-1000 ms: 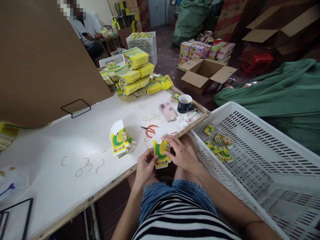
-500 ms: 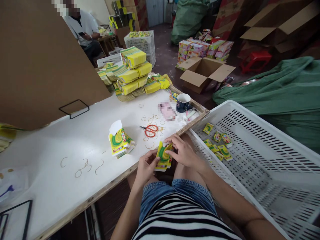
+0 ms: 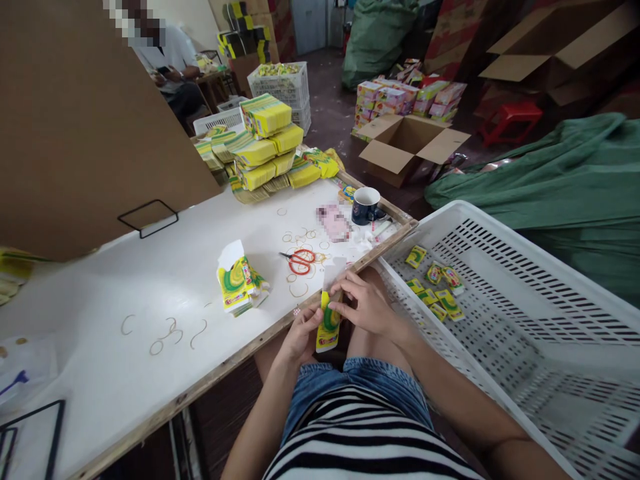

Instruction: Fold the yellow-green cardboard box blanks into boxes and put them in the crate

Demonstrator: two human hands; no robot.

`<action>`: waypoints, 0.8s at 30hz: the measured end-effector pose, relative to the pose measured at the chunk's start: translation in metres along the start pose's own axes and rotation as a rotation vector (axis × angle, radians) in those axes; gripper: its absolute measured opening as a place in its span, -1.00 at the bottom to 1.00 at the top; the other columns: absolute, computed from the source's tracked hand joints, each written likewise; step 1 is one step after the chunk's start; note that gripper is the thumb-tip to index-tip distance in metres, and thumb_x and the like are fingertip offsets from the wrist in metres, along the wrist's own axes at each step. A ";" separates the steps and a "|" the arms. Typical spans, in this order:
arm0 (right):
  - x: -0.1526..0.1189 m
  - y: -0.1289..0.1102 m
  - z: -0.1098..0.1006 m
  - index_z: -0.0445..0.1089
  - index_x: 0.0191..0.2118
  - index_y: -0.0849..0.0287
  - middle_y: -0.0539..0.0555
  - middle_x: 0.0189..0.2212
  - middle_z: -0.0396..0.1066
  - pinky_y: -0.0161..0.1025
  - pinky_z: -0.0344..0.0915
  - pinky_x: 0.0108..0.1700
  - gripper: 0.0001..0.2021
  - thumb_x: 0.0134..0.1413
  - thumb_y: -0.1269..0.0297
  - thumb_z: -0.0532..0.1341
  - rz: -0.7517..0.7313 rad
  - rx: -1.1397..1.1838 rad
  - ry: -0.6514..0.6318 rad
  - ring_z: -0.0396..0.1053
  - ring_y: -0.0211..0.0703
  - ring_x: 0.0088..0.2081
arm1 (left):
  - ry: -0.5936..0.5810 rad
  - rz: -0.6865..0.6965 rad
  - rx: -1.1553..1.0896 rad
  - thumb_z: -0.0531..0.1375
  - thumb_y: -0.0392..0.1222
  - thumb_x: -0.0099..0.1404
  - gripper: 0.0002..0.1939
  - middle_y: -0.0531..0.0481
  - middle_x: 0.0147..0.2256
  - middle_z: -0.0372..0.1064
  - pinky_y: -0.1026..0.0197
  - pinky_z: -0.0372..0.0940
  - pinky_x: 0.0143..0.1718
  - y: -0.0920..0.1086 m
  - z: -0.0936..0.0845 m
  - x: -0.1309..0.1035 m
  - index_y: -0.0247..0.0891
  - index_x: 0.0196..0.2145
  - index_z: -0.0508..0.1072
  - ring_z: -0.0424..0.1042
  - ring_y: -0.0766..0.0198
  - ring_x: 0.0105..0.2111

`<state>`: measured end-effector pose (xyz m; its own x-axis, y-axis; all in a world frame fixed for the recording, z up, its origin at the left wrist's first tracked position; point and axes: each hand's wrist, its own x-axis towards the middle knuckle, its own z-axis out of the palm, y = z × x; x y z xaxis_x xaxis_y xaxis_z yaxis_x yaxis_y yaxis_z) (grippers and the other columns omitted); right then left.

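Over my lap, just off the table's front edge, both hands hold a small yellow and green printed carton [image 3: 328,328]. My left hand [image 3: 301,331] pinches its left side, while my right hand [image 3: 364,301] grips the upper right side. A white end flap stands up from the carton above my fingers. On the white table [image 3: 115,373], to the left of my hands, lies a small stack of flat cartons [image 3: 236,283] of the same print. Red-handled scissors [image 3: 301,261] rest among loose rubber bands [image 3: 299,285] beyond my hands.
At my right stands a white perforated crate [image 3: 505,313] with several small yellow cartons [image 3: 425,293] in it. A dark mug [image 3: 365,208] and a pink phone [image 3: 334,222] sit at the table's right corner. Bundled cartons [image 3: 267,143] are piled at the back. A seated person [image 3: 173,60] is behind.
The carton has gone from lying wide and flat between my hands to a narrower, turned shape with its white flap raised. My left hand has shifted slightly right.
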<state>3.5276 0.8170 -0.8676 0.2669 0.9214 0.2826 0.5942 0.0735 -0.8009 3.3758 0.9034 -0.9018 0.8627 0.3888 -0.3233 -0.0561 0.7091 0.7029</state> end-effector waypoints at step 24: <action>-0.010 0.015 0.003 0.39 -0.14 0.17 0.04 -0.38 0.40 -0.32 0.25 -0.46 -0.70 0.17 0.05 0.17 0.251 0.531 -0.012 0.30 -0.25 -0.46 | -0.058 0.193 0.383 0.31 -0.14 0.19 -0.37 -0.12 -0.19 0.50 0.18 0.38 -0.23 0.028 0.009 -0.013 -0.15 0.14 0.12 0.52 0.12 -0.24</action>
<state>3.5317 0.8094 -0.8837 0.3397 0.9394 0.0469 0.0521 0.0309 -0.9982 3.3670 0.9128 -0.8726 0.8822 0.4513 -0.1339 -0.0385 0.3527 0.9349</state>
